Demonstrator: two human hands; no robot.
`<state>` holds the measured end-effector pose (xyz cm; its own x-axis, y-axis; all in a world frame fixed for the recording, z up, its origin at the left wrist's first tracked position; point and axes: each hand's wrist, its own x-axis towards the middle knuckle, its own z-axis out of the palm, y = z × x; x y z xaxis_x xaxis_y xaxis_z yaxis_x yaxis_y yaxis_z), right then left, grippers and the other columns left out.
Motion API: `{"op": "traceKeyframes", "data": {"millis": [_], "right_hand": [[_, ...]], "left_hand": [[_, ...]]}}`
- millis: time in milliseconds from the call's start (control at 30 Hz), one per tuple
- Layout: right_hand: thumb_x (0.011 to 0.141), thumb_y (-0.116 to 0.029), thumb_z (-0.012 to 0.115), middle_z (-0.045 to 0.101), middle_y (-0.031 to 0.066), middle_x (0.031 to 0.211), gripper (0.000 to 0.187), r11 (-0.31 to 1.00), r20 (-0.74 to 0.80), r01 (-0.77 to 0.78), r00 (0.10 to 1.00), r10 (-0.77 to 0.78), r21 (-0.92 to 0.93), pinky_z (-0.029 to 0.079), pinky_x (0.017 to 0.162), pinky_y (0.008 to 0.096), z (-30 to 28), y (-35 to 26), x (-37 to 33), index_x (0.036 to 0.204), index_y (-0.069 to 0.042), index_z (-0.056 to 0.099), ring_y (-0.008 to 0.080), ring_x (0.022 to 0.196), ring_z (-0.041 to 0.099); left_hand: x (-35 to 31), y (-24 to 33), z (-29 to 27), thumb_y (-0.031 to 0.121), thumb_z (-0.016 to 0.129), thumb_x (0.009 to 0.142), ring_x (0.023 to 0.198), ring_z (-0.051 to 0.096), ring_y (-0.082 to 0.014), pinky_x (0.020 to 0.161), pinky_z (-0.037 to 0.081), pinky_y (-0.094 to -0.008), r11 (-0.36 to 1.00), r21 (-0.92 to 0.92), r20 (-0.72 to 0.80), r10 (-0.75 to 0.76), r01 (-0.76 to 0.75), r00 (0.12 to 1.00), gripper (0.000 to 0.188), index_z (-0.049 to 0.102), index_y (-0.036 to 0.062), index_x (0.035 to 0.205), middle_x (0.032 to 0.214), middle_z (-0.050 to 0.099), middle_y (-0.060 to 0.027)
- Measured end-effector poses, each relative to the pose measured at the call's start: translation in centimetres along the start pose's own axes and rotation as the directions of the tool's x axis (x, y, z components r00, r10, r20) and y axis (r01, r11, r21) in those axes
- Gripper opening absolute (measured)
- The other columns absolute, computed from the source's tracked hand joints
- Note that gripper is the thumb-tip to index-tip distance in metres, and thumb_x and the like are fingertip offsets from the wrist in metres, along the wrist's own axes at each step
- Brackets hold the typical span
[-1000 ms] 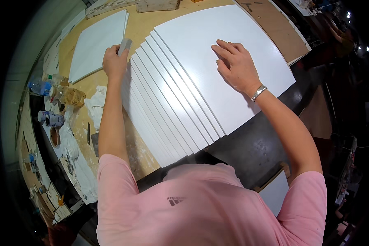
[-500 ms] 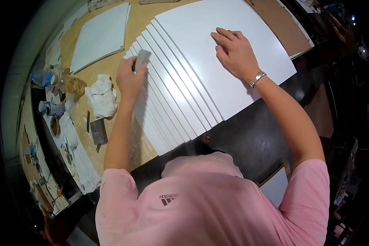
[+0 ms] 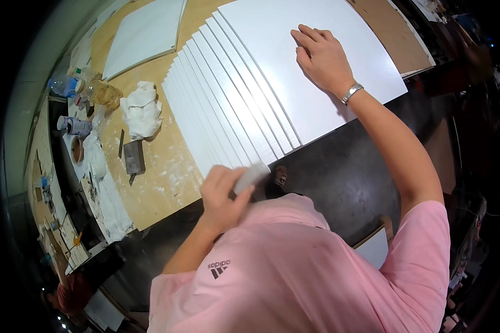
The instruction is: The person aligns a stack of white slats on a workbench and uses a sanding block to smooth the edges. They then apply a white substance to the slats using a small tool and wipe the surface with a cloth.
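White panels (image 3: 233, 83) lie in a fanned, overlapping stack on the table, their near edges stepped. At the stack's near edge, close to my body, my left hand (image 3: 222, 197) is closed around a grey sanding block (image 3: 252, 176), slightly blurred. Whether the block touches a panel edge I cannot tell. My right hand (image 3: 325, 61), with a metal band at the wrist, rests on the uppermost panel (image 3: 305, 105), fingers stretched out.
Left of the stack are a crumpled white cloth (image 3: 142, 111), a dark grey block (image 3: 134, 157) and a thin dark strip (image 3: 121, 144). Further left stand bottles (image 3: 66, 86), a jar (image 3: 104, 95) and cans (image 3: 75, 126). More white panels (image 3: 144, 36) lie at the far left.
My left hand has moved with the sanding block from the panels' far left part toward me, to their near edge. My right hand stays on the top panel.
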<state>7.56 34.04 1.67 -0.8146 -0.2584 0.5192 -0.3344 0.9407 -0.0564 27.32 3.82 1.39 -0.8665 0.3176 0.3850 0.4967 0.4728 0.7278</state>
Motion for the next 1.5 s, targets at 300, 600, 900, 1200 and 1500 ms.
{"op": "traceKeyframes", "data": {"millis": [300, 600, 900, 1200, 1500], "right_hand": [[0.09, -0.021, 0.054, 0.06, 0.0099, 0.136, 0.039, 0.996, 0.073, -0.069, 0.995, 0.065, 0.053, 0.043, 0.104, 0.0421, -1.0, -0.5, 0.2, 0.125, -0.009, 0.065, 0.0315, 0.118, 0.055], [0.087, -0.016, 0.056, 0.061, 0.0081, 0.136, 0.039, 0.98, 0.151, -0.157, 0.979, 0.138, 0.126, 0.044, 0.103, 0.0408, -2.2, -1.5, 1.1, 0.124, -0.01, 0.066, 0.0299, 0.116, 0.055], [0.085, -0.013, 0.056, 0.062, 0.0045, 0.134, 0.04, 0.963, 0.16, -0.23, 0.965, 0.207, 0.141, 0.046, 0.101, 0.039, -2.3, -1.7, 1.4, 0.124, -0.012, 0.067, 0.0276, 0.113, 0.056], [0.086, -0.014, 0.054, 0.063, 0.0033, 0.134, 0.04, 0.966, 0.159, -0.222, 0.967, 0.201, 0.129, 0.049, 0.097, 0.0368, -2.1, -1.7, 1.4, 0.124, -0.013, 0.067, 0.027, 0.11, 0.056], [0.088, -0.017, 0.053, 0.064, 0.0034, 0.132, 0.038, 0.989, 0.079, -0.119, 0.991, 0.113, 0.089, 0.048, 0.099, 0.0384, -1.1, -0.7, 0.3, 0.123, -0.014, 0.067, 0.0288, 0.109, 0.058]], "left_hand": [[5.1, -7.0, 0.8, 0.006, 0.073, 0.076, 0.076, 0.058, -0.0307, 0.067, 0.048, -0.0385, 0.981, 0.092, -0.19, -0.152, 0.172, 0.97, 0.025, 0.064, 0.0003, 0.099, 0.085, 0.059, -0.0139], [19.2, -20.1, -2.6, 0.02, 0.071, 0.081, 0.088, 0.063, -0.0317, 0.08, 0.049, -0.0397, 0.961, 0.144, -0.356, -0.174, 0.238, 0.918, 0.027, 0.068, 0.0017, 0.101, 0.096, 0.065, -0.0134], [25.3, -25.3, -5.9, 0.025, 0.072, 0.083, 0.09, 0.064, -0.0293, 0.081, 0.051, -0.0386, 0.941, 0.204, -0.348, -0.188, 0.27, 0.918, 0.03, 0.071, 0.005, 0.105, 0.098, 0.066, -0.011], [20.2, -24.3, -3.9, 0.017, 0.073, 0.08, 0.085, 0.063, -0.0278, 0.078, 0.05, -0.0364, 0.986, -0.068, -0.302, -0.164, 0.151, 0.939, 0.027, 0.069, 0.0019, 0.103, 0.093, 0.065, -0.0113], [8.3, -13.0, -1.4, 0.007, 0.074, 0.077, 0.081, 0.058, -0.0261, 0.072, 0.047, -0.0349, 0.995, -0.023, -0.14, -0.104, 0.102, 0.985, 0.028, 0.066, 0.0006, 0.103, 0.088, 0.059, -0.0114]]}}
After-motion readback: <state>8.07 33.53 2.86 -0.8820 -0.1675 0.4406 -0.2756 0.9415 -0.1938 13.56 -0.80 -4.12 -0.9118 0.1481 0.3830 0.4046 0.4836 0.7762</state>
